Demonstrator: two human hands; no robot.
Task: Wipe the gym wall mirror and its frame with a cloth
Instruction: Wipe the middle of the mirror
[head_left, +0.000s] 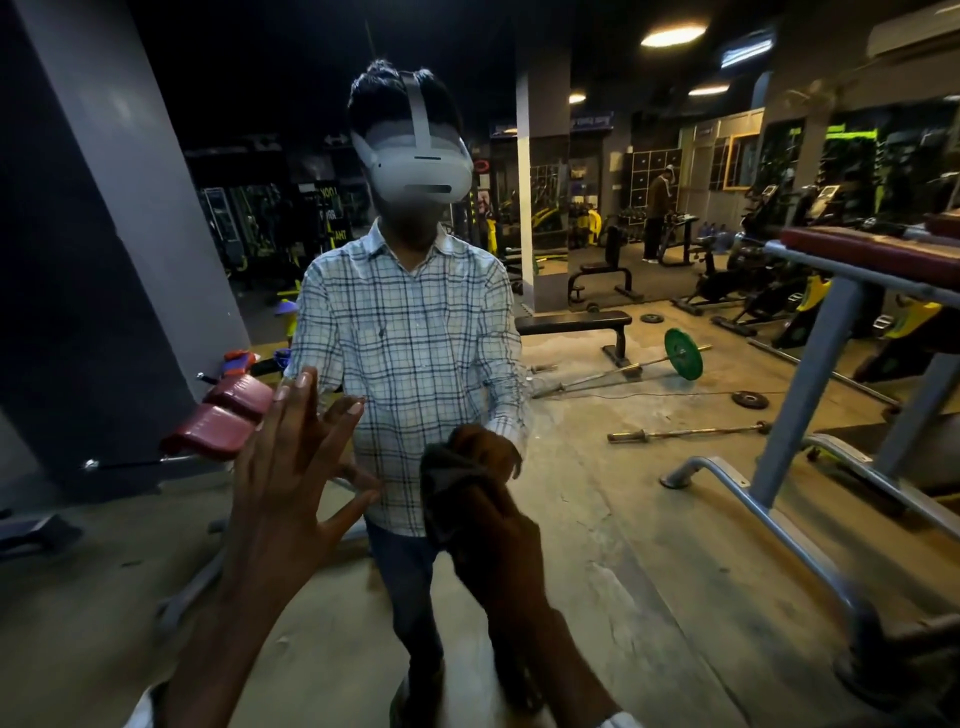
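While the left hand (283, 467) rests splayed on mirror (597, 493), the right hand (501, 556) grips cloth (447, 470).

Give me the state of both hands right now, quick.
Left hand: open, fingers straight and spread, holding nothing.
Right hand: closed around the cloth, holding it against the mirror.

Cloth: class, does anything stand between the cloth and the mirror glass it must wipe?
Nothing visible does. The right hand grips the cloth, which appears to meet the mirror directly. The left hand, fingers spread, is at the mirror to the cloth's left, not in front of it.
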